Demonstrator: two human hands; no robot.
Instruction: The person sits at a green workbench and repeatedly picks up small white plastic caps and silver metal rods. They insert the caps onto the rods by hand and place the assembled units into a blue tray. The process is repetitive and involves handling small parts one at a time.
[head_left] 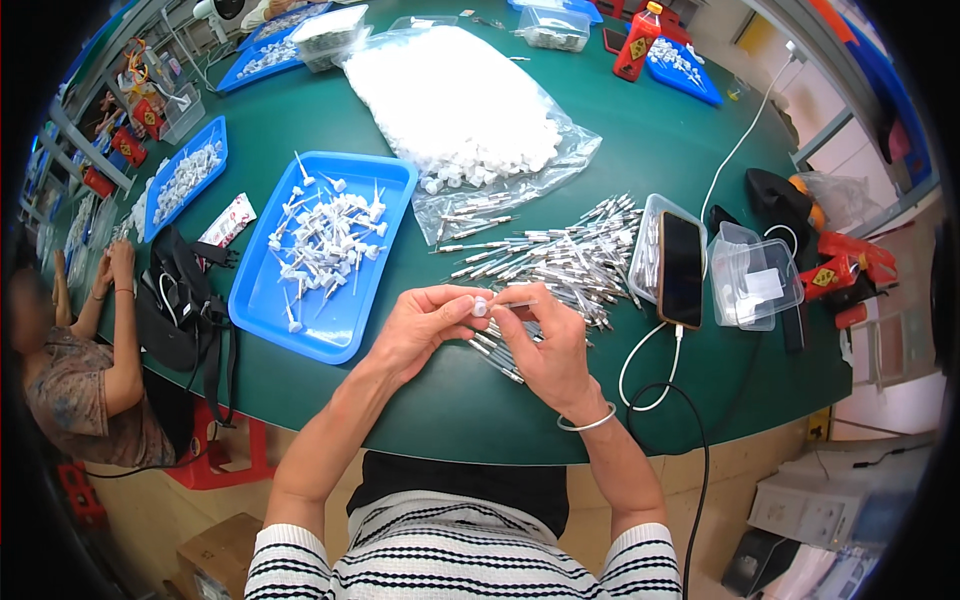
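Both grips pinch: left hand (pixel 425 325) a white cap (pixel 480 308), right hand (pixel 548 345) a thin metal pin (pixel 516 304).

Table (pixel 640 140) is dark green. Big tray (pixel 345 310) is bright blue w/ white bits (pixel 325 235) in it. Clear bag (pixel 455 95) is full of white caps. Thin rods (pixel 560 255) are silver. Phone (pixel 680 268) is black, cable (pixel 650 375) white. Bottle (pixel 637 42) is red. Shirt (pixel 460 565) has black & white stripes. Bracelet (pixel 588 423) is silver.
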